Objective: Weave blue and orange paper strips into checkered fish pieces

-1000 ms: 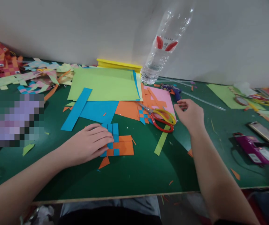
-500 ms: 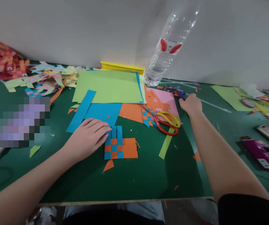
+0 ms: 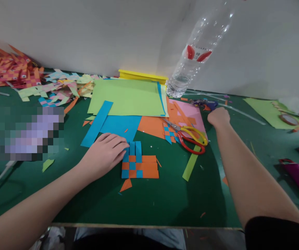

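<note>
My left hand lies over the left edge of a woven paper piece in orange and blue. Its curled fingers press on the leftmost blue strip, with the fingertips partly hidden. Two more blue strips stick up from the weave. Farther off on the right, my right hand is closed in a fist at the handle of a blue glue gun. The handle is hidden by the fingers. A clear glue stick runs out behind the gun.
Scissors with red and yellow handles lie between my hands. Green paper sheets are stacked behind. A plastic bottle stands by the wall. Orange woven pieces heap at the far left; a purple case lies at right.
The view has turned slightly left, so everything sits farther right. My right hand has closed more tightly at the glue gun. My left hand stays on the woven paper.
</note>
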Motion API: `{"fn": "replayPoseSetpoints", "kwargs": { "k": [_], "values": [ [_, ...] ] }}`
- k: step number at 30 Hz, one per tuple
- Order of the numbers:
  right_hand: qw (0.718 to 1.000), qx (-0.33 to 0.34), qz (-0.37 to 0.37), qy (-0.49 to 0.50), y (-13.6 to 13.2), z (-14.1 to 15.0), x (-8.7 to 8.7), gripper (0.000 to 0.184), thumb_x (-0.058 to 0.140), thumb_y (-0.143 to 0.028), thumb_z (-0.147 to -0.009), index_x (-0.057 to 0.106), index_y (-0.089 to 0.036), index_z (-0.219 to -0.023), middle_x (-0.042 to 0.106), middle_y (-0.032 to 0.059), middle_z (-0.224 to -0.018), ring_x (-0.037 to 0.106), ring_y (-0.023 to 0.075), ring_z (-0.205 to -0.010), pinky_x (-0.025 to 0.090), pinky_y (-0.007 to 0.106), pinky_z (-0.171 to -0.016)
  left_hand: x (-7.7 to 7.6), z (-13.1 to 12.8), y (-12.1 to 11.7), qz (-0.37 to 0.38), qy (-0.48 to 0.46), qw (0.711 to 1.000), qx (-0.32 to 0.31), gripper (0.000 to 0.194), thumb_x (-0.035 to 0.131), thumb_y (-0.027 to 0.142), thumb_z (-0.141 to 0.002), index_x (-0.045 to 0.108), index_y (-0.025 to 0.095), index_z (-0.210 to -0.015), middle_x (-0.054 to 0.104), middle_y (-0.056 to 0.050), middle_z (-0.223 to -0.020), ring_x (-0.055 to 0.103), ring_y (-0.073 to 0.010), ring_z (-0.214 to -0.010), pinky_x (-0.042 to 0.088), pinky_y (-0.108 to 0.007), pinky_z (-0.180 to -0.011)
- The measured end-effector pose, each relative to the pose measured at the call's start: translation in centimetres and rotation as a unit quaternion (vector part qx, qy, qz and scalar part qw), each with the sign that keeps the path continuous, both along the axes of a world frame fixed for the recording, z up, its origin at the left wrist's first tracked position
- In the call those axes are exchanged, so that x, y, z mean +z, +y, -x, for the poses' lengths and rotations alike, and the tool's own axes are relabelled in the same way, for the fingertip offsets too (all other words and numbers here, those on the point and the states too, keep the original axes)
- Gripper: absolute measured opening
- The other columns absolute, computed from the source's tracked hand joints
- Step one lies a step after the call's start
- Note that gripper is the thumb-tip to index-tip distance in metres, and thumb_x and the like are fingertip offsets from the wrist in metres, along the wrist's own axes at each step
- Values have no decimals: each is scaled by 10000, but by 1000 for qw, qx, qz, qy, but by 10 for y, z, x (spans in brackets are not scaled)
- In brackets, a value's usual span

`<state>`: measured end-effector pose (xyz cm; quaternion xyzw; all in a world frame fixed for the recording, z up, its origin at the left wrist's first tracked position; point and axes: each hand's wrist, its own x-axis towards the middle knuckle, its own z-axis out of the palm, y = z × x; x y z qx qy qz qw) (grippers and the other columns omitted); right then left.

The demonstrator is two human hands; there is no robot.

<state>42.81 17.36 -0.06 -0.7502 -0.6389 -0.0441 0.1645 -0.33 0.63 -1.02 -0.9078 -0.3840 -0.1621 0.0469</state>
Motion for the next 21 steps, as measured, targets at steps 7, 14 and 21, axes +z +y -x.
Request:
{"fn": "replayPoseSetpoints", "kwargs": {
  "k": [7,14,21],
  "values": [
    [985,-156,3,71,-33,17,12,312,545,-366,-927,580,-196,-1187,595,93,-1223,604,198,-1027,516,412,-875,1,-3,-2,6,-20,1000,-1,226,403,233,-998,618,182,-1046,685,-62,-1077,608,-227,-1002,436,-416,-897],
    [995,-49,-11,90,-76,61,17,344,413,-243,-862,574,-127,-1144,611,204,-1144,581,307,-1056,431,404,-872,4,-12,-6,-16,-35,999,-7,218,437,196,-978,652,166,-973,671,-61,-920,595,-221,-891,460,-394,-836],
    [994,68,-31,84,-107,101,-5,354,428,-254,-838,561,-174,-1156,633,171,-1146,634,313,-973,494,462,-809,16,-27,-12,-37,6,999,8,224,452,226,-968,668,169,-953,645,-79,-962,572,-245,-915,438,-440,-875]
  ]
}}
